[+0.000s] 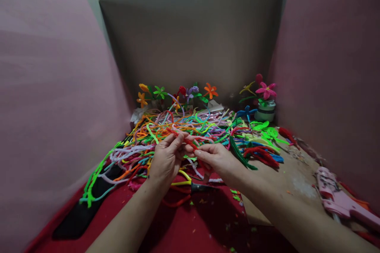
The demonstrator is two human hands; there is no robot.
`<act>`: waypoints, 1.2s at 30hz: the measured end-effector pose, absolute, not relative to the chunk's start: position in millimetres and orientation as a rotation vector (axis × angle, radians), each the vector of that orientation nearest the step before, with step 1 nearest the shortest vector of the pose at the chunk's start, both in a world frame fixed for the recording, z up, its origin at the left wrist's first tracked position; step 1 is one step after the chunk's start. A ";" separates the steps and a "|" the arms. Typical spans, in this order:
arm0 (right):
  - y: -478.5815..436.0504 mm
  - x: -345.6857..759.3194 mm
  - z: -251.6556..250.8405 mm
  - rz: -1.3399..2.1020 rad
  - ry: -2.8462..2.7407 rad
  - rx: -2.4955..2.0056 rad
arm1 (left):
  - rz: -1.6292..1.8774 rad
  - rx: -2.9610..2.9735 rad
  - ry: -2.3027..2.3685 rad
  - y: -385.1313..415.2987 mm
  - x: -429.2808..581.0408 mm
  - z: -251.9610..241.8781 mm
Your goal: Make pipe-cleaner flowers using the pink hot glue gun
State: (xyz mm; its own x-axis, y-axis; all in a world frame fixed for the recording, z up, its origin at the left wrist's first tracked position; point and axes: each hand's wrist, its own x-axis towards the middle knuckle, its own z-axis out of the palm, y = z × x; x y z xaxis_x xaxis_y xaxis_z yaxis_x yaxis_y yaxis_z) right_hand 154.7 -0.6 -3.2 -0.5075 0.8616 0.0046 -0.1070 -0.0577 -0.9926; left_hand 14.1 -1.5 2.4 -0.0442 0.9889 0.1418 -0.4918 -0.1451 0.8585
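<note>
My left hand (166, 160) and my right hand (215, 157) meet over a heap of coloured pipe cleaners (178, 134). Both pinch the same red pipe cleaner (190, 143), which runs between their fingertips. The left fingers are curled round its left end, the right thumb and fingers close on its right end. The heap spreads across the red cloth (190, 221) under my forearms.
Finished pipe-cleaner flowers (178, 94) stand along the back wall, and a pot with a pink flower (265, 104) at the back right. A pink glue gun (341, 199) lies on the cardboard at the right. Pink walls close in both sides. A black strip (86, 209) lies at left.
</note>
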 end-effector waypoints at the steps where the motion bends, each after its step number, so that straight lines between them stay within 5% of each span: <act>1: -0.6 154.4 -3.4 1.655 -1.477 -0.844 | 1.518 0.913 0.743 -1.6 14.2 2.5; 16: 3.9 156.5 -14.0 1.778 -1.404 -0.783 | 1.256 1.004 0.894 0.1 16.2 -11.3; 27: 10.3 170.9 -15.8 2.396 -0.824 -0.657 | 1.349 0.995 0.967 1.1 12.6 -5.3; 36: 6.5 162.8 -17.5 2.215 -0.827 -0.739 | 1.512 0.970 0.917 0.1 17.2 -4.1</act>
State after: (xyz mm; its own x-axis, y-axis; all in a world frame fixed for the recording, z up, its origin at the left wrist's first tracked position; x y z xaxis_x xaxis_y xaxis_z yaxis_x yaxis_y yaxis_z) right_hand 162.8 6.5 -17.5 -0.6284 0.7293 -0.2708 -0.3735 -0.5882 -0.7173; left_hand 17.2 0.1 -4.1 -0.1002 0.9893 0.1062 -0.3634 -0.1357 0.9217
